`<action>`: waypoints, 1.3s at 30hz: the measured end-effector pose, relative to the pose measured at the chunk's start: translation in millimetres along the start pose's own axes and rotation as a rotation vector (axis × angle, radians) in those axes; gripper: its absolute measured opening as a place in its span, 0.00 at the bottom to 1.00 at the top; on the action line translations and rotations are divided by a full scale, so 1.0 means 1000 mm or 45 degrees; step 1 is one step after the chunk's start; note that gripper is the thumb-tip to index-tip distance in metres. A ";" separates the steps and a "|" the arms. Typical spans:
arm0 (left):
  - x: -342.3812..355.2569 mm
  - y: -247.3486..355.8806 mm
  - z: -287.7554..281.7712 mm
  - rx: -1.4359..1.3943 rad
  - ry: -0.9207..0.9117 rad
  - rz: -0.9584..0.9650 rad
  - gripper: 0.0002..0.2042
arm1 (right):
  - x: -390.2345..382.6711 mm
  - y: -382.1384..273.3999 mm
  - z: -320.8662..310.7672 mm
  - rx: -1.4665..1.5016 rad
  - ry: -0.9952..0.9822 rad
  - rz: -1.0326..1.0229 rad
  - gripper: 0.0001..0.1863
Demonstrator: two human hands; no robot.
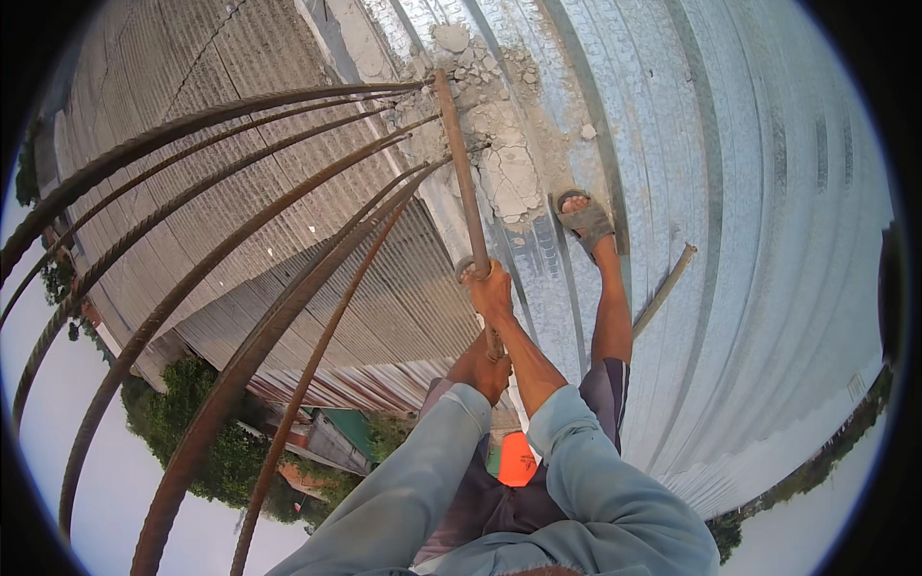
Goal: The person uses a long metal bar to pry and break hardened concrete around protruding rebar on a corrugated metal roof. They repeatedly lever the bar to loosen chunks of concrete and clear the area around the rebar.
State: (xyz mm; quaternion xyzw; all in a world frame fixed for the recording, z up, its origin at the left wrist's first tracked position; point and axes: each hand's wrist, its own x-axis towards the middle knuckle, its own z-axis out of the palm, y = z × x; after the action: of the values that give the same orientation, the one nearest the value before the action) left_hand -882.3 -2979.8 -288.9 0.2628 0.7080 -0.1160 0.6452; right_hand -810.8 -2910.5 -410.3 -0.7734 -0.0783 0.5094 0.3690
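Gripping a long, round, rust-brown bar (461,163), both hands are closed around its near part; the right hand (492,291) wraps it higher in the view, and the left hand (494,378) folds round it just below, near its lower end; the bar slants away from the body, its far end over broken concrete (509,178), though whether the tip touches cannot be told; that concrete is pale grey and brittle-looking, a flat cracked slab in one part, angular lumps and gritty crumbs in another; from beside it spring several steel rods (288,99), brown with rust, ribbed along their length, bent into wide arcs by the lens and sweeping to the left edge.

Left of the bar spreads corrugated roofing (259,216), dull grey-brown, matte and finely ridged; on the right runs sheet metal (749,288), bluish silver, shiny, with broad raised ribs and scattered dust; a sandal (588,224) of dark, dusty material stands on the metal, strapped over the right foot; near it lies a narrow, straight, brownish strip (665,291); rolled sleeves (571,422) of soft, creased, pale blue cloth cover the upper forearms.
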 end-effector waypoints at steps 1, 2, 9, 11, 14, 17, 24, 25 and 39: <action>0.005 -0.013 0.008 -0.098 0.047 -0.011 0.09 | 0.003 0.014 -0.005 0.101 -0.115 0.147 0.13; 0.006 -0.029 0.012 -0.199 0.114 -0.026 0.10 | 0.007 0.008 -0.014 0.208 -0.239 0.289 0.12; 0.007 -0.022 0.027 -0.228 -0.061 -0.150 0.12 | 0.009 -0.031 -0.045 0.011 -0.286 0.288 0.12; 0.010 -0.011 0.031 -0.037 0.024 -0.163 0.12 | 0.003 -0.030 -0.037 -0.205 -0.103 0.153 0.14; 0.012 0.000 0.018 -0.064 -0.100 0.020 0.12 | 0.000 -0.032 -0.031 -0.322 -0.025 0.111 0.15; 0.013 0.004 0.003 -0.083 -0.263 0.181 0.12 | -0.007 -0.045 -0.028 -0.326 -0.051 0.091 0.13; 0.017 0.016 -0.009 -0.070 -0.364 0.285 0.13 | -0.001 -0.001 0.005 -0.375 -0.055 0.069 0.17; 0.016 0.019 -0.010 -0.096 -0.361 0.246 0.13 | 0.001 0.003 0.007 -0.375 -0.069 0.072 0.18; -0.021 -0.003 -0.020 -0.560 -0.209 -0.293 0.26 | -0.002 -0.028 -0.007 0.030 -0.263 0.364 0.23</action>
State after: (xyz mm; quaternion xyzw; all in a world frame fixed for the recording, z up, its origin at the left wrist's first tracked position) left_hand -900.3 -2976.3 -266.4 0.0236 0.6866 -0.0528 0.7247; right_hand -798.7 -2895.1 -389.2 -0.7160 0.0011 0.6343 0.2918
